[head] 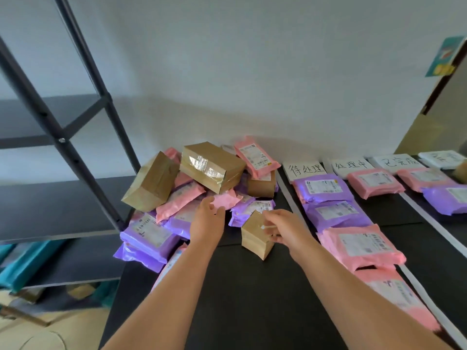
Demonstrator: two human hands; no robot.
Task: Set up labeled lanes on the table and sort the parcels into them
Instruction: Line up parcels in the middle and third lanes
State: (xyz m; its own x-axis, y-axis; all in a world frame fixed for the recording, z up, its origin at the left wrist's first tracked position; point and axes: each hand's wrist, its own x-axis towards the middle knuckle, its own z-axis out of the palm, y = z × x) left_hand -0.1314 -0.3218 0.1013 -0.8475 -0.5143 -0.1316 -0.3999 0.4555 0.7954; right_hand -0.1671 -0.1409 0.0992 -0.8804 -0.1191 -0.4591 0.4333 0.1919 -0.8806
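Observation:
A heap of pink, purple and brown parcels (202,178) lies at the back left of the black table (240,299). My left hand (206,221) hovers at the heap's near edge, fingers relaxed, just short of a pink mailer (226,200). My right hand (280,229) pinches a small brown box (254,237) standing on the table. To the right, white tape strips (290,198) divide lanes headed by handwritten paper labels (307,170), (351,164), (396,161). The first lane holds purple mailers (323,189) and pink mailers (358,245).
A dark metal shelf rack (63,137) stands left of the table, with teal packages (27,263) on its low level. A white wall runs behind. More pink mailers (374,183) and purple mailers (447,198) fill the lanes at the far right.

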